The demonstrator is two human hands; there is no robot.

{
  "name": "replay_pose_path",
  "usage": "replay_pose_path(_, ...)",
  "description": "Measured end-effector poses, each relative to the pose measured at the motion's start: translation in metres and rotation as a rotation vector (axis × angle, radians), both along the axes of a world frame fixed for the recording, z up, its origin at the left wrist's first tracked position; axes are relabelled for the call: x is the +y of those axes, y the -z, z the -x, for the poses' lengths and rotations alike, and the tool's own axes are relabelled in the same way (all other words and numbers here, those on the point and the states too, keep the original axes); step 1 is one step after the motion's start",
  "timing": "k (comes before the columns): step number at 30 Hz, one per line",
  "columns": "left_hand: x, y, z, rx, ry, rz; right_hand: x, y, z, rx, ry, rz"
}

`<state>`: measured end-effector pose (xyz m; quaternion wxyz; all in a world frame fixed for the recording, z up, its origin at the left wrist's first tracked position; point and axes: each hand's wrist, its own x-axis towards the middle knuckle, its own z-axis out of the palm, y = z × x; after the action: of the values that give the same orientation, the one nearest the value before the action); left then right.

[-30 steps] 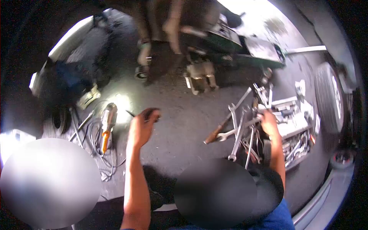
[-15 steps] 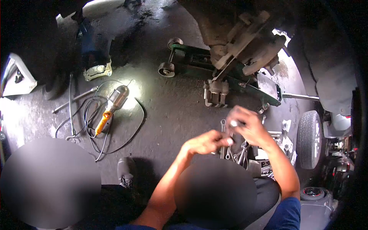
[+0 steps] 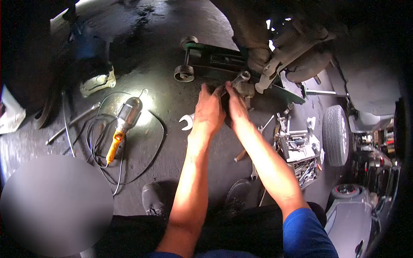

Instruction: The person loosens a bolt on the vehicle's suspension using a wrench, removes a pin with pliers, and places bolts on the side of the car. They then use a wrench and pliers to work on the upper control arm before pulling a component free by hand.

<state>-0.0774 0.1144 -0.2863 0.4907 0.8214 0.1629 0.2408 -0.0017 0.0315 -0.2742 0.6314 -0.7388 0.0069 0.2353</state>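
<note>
Both hands are close together over the floor, by the green floor jack. My left hand (image 3: 208,112) is closed round a large metal wrench (image 3: 241,78). My right hand (image 3: 236,107) grips the same tool just beside it. The wrench's round end sticks out beyond the fingers, near a metal part under the vehicle. An open wrench jaw (image 3: 187,122) shows left of my left wrist. My hands hide whether it belongs to the same tool.
A lit work lamp (image 3: 129,114) with a coiled cable lies left. The green jack (image 3: 215,58) stands ahead under the vehicle's arm (image 3: 297,47). Tools and a toolbox (image 3: 306,172) lie right, before a tyre (image 3: 334,135). A metal bar (image 3: 73,123) and a caliper-like part (image 3: 99,81) lie far left.
My hands have moved forward and left, away from the tools on the right, and come together on the wrench. The view has shifted, and both shoes now show.
</note>
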Motion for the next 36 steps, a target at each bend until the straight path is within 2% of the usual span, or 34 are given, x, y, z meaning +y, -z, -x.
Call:
replay_pose_path(2, 0.006, -0.013, 0.000, -0.181, 0.031, 0.122, 0.005, -0.010, -0.007, -0.046, 0.019, -0.028)
replay_pose_path(5, 0.007, -0.014, 0.006, -0.279, -0.089, 0.059, 0.004, 0.012, -0.036, -0.009, 0.046, -0.162)
replay_pose_path(7, 0.015, -0.012, 0.014, -0.207, -0.225, -0.067, 0.011, 0.023, -0.041, -0.021, 0.082, -0.293)
replay_pose_path(9, 0.036, -0.007, 0.020, 0.015, -0.206, -0.122, 0.022, 0.020, -0.031, 0.012, 0.112, -0.431)
replay_pose_path(11, 0.054, 0.005, 0.017, 0.093, -0.170, -0.079, 0.038, 0.005, -0.012, 0.059, 0.146, -0.538)
replay_pose_path(15, 0.069, 0.014, 0.009, 0.100, -0.074, -0.165, 0.050, 0.007, -0.020, 0.036, 0.217, -0.578)
replay_pose_path(16, 0.071, 0.000, 0.013, 0.207, 0.020, -0.003, 0.049, 0.006, -0.019, 0.002, 0.181, -0.556)
replay_pose_path(19, 0.065, -0.036, 0.035, 0.402, 0.379, 0.293, 0.039, -0.031, 0.013, 0.104, 0.359, -0.516)
replay_pose_path(20, 0.058, -0.044, 0.038, 0.365, 0.431, 0.285, 0.025, -0.021, 0.007, 0.073, 0.205, -0.645)
replay_pose_path(21, 0.049, -0.050, 0.041, 0.330, 0.484, 0.277, 0.020, -0.025, 0.007, 0.100, 0.207, -0.631)
replay_pose_path(22, 0.040, -0.052, 0.043, 0.268, 0.438, 0.231, 0.018, -0.027, 0.008, 0.091, 0.198, -0.595)
replay_pose_path(26, 0.041, -0.034, 0.035, 0.375, 0.421, 0.182, 0.025, -0.010, 0.000, 0.052, 0.315, -0.433)
replay_pose_path(27, 0.042, -0.029, 0.035, 0.351, 0.327, 0.149, 0.031, -0.019, 0.006, 0.058, 0.350, -0.343)
replay_pose_path(28, 0.046, -0.025, 0.035, 0.311, 0.296, 0.192, 0.027, -0.006, 0.003, -0.100, 0.282, -0.224)
replay_pose_path(29, 0.050, -0.020, 0.034, 0.269, 0.266, 0.234, 0.015, 0.019, -0.005, 0.009, 0.230, 0.076)
replay_pose_path(30, 0.055, -0.006, 0.032, 0.188, 0.168, 0.063, 0.007, 0.038, 0.001, -0.114, 0.252, 0.181)
replay_pose_path(31, 0.060, -0.007, 0.032, 0.253, 0.134, 0.103, -0.001, 0.056, 0.009, -0.231, 0.281, 0.298)
replay_pose_path(32, 0.063, -0.013, 0.033, 0.298, 0.145, 0.117, -0.028, 0.088, 0.011, -0.029, 0.139, -0.052)
replay_pose_path(33, 0.064, -0.016, 0.033, 0.345, 0.146, 0.128, -0.044, 0.081, 0.028, 0.194, 0.271, -0.185)
replay_pose_path(34, 0.062, -0.016, 0.032, 0.350, 0.149, 0.115, -0.071, 0.084, 0.036, 0.208, 0.296, -0.082)
replay_pose_path(35, 0.059, -0.015, 0.033, 0.356, 0.147, 0.103, -0.115, 0.114, 0.033, 0.112, 0.237, 0.072)
replay_pose_path(36, 0.056, -0.015, 0.034, 0.363, 0.143, 0.092, -0.154, 0.135, 0.030, 0.039, 0.286, 0.324)
